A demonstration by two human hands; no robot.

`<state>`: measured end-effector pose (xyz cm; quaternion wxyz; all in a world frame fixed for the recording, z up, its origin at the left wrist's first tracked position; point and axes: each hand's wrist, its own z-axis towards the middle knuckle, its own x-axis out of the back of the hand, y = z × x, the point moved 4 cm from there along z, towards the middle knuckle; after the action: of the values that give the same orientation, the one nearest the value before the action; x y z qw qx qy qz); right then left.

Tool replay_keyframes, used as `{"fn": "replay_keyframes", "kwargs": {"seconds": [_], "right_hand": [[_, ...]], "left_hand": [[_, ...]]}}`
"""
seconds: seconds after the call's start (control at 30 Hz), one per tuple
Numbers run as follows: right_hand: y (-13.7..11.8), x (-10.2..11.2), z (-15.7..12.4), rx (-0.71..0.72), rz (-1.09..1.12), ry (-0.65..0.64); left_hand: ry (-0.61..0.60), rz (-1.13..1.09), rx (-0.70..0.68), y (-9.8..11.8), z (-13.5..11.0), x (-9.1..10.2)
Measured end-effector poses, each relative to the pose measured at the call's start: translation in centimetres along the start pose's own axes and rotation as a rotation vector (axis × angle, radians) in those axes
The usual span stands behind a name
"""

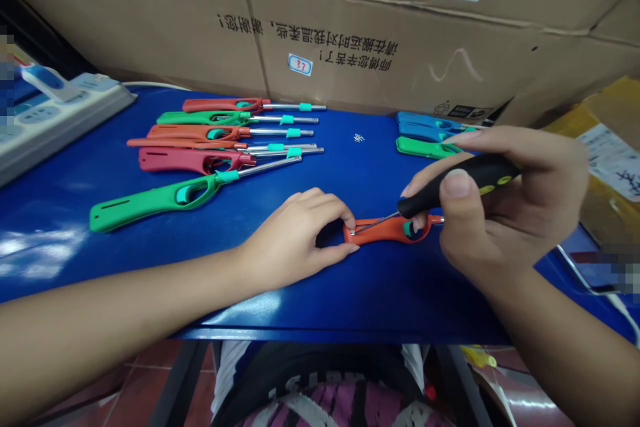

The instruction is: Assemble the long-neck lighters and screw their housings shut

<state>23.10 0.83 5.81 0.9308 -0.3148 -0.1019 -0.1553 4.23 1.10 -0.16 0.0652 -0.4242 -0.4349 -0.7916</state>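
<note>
An orange long-necked gas lighter [385,231] lies on the blue table, its butt end toward my left hand [300,233]. Thumb and fingertips of that hand pinch the butt end from both sides. My right hand [520,207] is closed round the black handle of a screwdriver [450,187] with yellow-green spots. The tool's thin metal shaft slants down to the left, and its tip meets a small shiny spot at the lighter's butt end. Fingers of my right hand also reach down near the lighter's teal trigger. The lighter's metal neck is mostly hidden behind that hand.
Several red, orange and green lighters lie at left, the nearest a green lighter [150,203]. Blue lighters [425,125] and a green one lie at back right. A cardboard box [175,33] stands behind the table, a power strip [60,113] at far left, a phone-like device [590,260] at right.
</note>
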Motion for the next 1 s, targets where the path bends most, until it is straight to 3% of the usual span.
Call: {"fn": "replay_keyframes", "kwargs": {"seconds": [0.37,0.57,0.77,1.0], "right_hand": [[0.21,0.17,-0.15,0.088,-0.074,-0.018],[0.02,-0.03,-0.08,0.112,-0.054,-0.100],[-0.42,0.08,0.16,0.293,-0.117,-0.095],[-0.41,-0.03,0.11,0.200,-0.046,-0.152]], "left_hand": [[-0.007,0.003,0.011,-0.15,-0.09,-0.02],[-0.006,0.002,0.022,-0.13,-0.01,-0.09],[-0.010,-0.007,0.015,-0.07,-0.11,-0.08],[-0.005,-0.007,0.013,-0.07,0.06,-0.17]]}}
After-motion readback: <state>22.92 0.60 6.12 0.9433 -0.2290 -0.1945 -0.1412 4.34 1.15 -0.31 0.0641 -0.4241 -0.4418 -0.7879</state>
